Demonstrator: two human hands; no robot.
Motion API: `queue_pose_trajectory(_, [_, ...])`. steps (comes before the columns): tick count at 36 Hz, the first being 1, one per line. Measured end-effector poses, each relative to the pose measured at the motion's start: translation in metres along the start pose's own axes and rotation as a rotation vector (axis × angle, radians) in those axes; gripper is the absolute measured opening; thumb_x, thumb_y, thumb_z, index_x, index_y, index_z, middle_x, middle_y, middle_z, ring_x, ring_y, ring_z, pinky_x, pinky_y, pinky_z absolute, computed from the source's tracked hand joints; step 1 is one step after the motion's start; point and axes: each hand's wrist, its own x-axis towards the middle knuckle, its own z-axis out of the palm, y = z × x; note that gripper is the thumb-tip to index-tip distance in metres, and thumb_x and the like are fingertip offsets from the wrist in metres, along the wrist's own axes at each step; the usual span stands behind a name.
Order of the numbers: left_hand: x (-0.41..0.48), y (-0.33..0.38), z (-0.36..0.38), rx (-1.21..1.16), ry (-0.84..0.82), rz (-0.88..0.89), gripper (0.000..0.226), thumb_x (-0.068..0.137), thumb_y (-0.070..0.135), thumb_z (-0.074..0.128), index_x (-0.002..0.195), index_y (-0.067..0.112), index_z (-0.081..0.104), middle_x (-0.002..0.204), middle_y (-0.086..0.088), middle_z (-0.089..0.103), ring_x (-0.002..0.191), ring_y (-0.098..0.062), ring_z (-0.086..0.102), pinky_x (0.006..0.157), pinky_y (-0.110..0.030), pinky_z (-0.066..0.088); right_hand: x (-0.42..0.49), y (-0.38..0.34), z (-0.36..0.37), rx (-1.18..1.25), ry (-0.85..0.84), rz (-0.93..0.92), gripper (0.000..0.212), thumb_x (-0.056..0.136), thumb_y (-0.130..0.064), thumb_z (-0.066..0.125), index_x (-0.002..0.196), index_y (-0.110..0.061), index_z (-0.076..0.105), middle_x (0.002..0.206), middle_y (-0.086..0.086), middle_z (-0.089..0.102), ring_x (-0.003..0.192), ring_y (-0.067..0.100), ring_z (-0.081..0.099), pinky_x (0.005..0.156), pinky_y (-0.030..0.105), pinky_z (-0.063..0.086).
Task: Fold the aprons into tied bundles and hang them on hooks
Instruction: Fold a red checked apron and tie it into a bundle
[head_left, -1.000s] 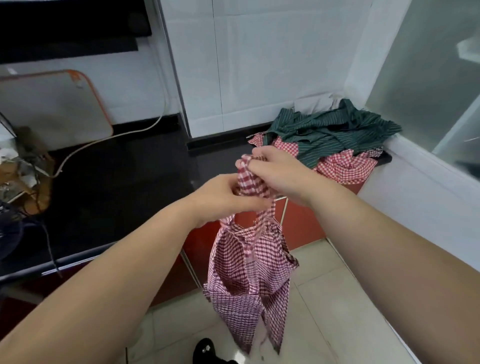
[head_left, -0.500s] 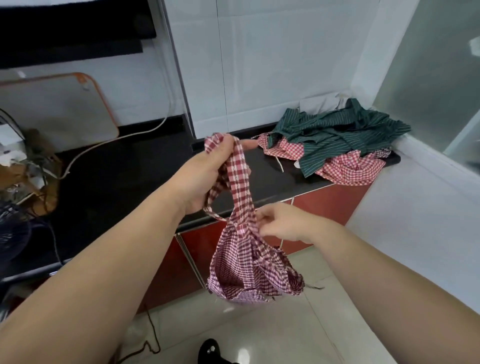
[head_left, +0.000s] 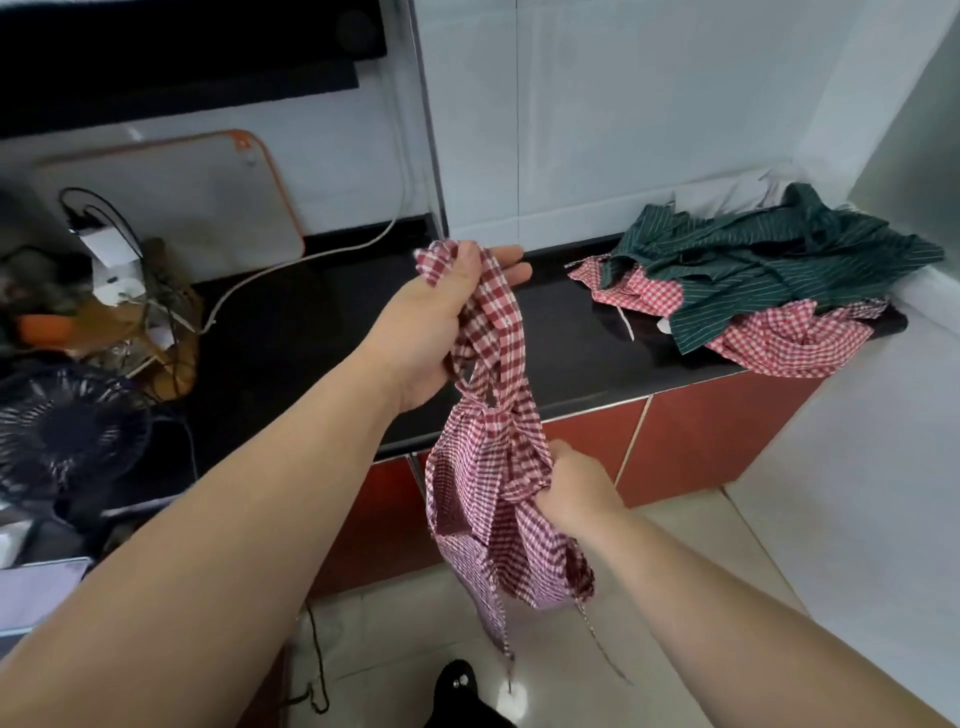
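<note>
A red-and-white checked apron (head_left: 488, 499) hangs in the air in front of the counter edge. My left hand (head_left: 441, 322) holds its neck strap loop up high, thumb over the fabric and fingers stretched out behind it. Lower down, my right hand (head_left: 571, 491) grips the bunched body of the apron. Thin tie strings dangle below toward the floor. A pile of other aprons (head_left: 753, 291), dark green striped ones over red checked ones, lies on the counter at the right corner. No hooks are in view.
The black countertop (head_left: 311, 322) runs left to right over red cabinet doors (head_left: 691, 441). A white board (head_left: 171, 202) leans on the wall, with a cable, clutter and a dark fan (head_left: 62, 431) at the left. Tiled floor lies below; a white wall is at the right.
My hands parted from the top of the apron: the left one lifted the strap, the right one slid down and gripped the body. The bunched apron now hangs longer below my right hand.
</note>
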Motion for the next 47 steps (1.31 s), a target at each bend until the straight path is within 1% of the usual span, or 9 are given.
queue_pose_trajectory(6, [0.007, -0.008, -0.037, 0.040, 0.240, 0.032, 0.035, 0.103, 0.038, 0.032, 0.106, 0.027, 0.065, 0.113, 0.012, 0.068, 0.107, -0.003, 0.060, 0.093, -0.028, 0.048, 0.007, 0.003, -0.013, 0.010, 0.089, -0.088, 0.024, 0.096, -0.010, 0.045, 0.120, -0.009, 0.040, 0.090, 0.003, 0.061, 0.074, 0.018, 0.060, 0.058, 0.026, 0.047])
queue_pose_trajectory(14, [0.027, -0.016, -0.062, 0.067, 0.514, 0.071, 0.031, 0.103, 0.038, 0.036, 0.098, 0.029, 0.065, 0.114, 0.008, 0.067, 0.109, -0.007, 0.060, 0.101, -0.033, 0.046, 0.013, 0.010, -0.033, 0.029, 0.360, -0.192, 0.029, 0.101, -0.016, 0.038, 0.119, -0.006, 0.059, 0.104, 0.011, 0.067, 0.097, 0.029, 0.062, 0.076, 0.030, 0.042])
queue_pose_trajectory(18, [0.036, -0.012, -0.056, 0.000, 0.488, 0.081, 0.033, 0.104, 0.036, 0.036, 0.095, 0.027, 0.066, 0.111, 0.008, 0.068, 0.105, -0.005, 0.061, 0.093, -0.027, 0.048, 0.020, 0.016, -0.038, 0.110, 0.315, -0.112, 0.022, 0.097, -0.021, 0.049, 0.112, -0.011, 0.062, 0.101, 0.004, 0.067, 0.095, 0.025, 0.063, 0.083, 0.033, 0.047])
queue_pose_trajectory(24, [0.041, -0.004, -0.030, -0.013, 0.224, 0.064, 0.038, 0.103, 0.038, 0.033, 0.102, 0.021, 0.067, 0.107, 0.009, 0.069, 0.091, 0.001, 0.066, 0.071, -0.015, 0.052, 0.023, -0.004, -0.018, 0.043, 0.141, -0.216, 0.010, 0.085, -0.025, 0.066, 0.092, -0.019, 0.063, 0.101, -0.002, 0.062, 0.099, 0.018, 0.059, 0.083, 0.025, 0.041])
queue_pose_trajectory(30, [0.047, 0.004, -0.033, 0.028, 0.180, 0.079, 0.040, 0.102, 0.040, 0.035, 0.111, 0.018, 0.067, 0.115, 0.005, 0.067, 0.108, -0.008, 0.062, 0.099, -0.032, 0.049, 0.036, -0.028, -0.002, -0.057, 0.045, -0.216, 0.063, 0.079, -0.048, 0.068, 0.133, -0.021, 0.047, 0.127, -0.003, 0.044, 0.112, 0.017, 0.052, 0.094, 0.032, 0.046])
queue_pose_trajectory(34, [0.052, 0.005, -0.051, -0.013, 0.217, 0.062, 0.042, 0.102, 0.041, 0.035, 0.115, 0.016, 0.066, 0.120, 0.002, 0.066, 0.113, -0.012, 0.061, 0.103, -0.037, 0.047, 0.047, -0.042, 0.009, -0.267, 0.125, -0.195, 0.028, 0.092, -0.032, 0.056, 0.113, -0.013, 0.055, 0.114, 0.004, 0.049, 0.092, 0.022, 0.059, 0.074, 0.029, 0.047])
queue_pose_trajectory(37, [0.057, 0.001, -0.068, 0.030, 0.236, 0.059, 0.041, 0.102, 0.041, 0.034, 0.114, 0.018, 0.065, 0.122, 0.003, 0.065, 0.114, -0.011, 0.059, 0.103, -0.036, 0.045, 0.058, -0.047, 0.014, -0.244, 0.230, -0.157, 0.019, 0.098, -0.016, 0.042, 0.105, -0.008, 0.058, 0.104, 0.009, 0.059, 0.092, 0.026, 0.060, 0.075, 0.032, 0.045])
queue_pose_trajectory(43, [0.079, -0.010, -0.102, 0.077, 0.344, 0.021, 0.034, 0.103, 0.040, 0.035, 0.101, 0.027, 0.066, 0.110, 0.008, 0.065, 0.110, -0.011, 0.059, 0.095, -0.030, 0.047, 0.091, -0.043, -0.005, 0.177, 0.239, -0.085, 0.027, 0.102, -0.021, 0.035, 0.105, -0.010, 0.060, 0.104, 0.010, 0.062, 0.096, 0.027, 0.060, 0.088, 0.037, 0.048])
queue_pose_trajectory(47, [0.093, -0.018, -0.114, 0.127, 0.400, -0.011, 0.031, 0.103, 0.039, 0.036, 0.096, 0.031, 0.065, 0.118, 0.005, 0.062, 0.115, -0.014, 0.056, 0.099, -0.033, 0.044, 0.107, -0.049, -0.031, 1.010, 0.416, 0.203, 0.034, 0.102, -0.033, 0.037, 0.074, -0.019, 0.051, 0.074, 0.003, 0.057, 0.061, 0.013, 0.051, 0.058, 0.031, 0.050])
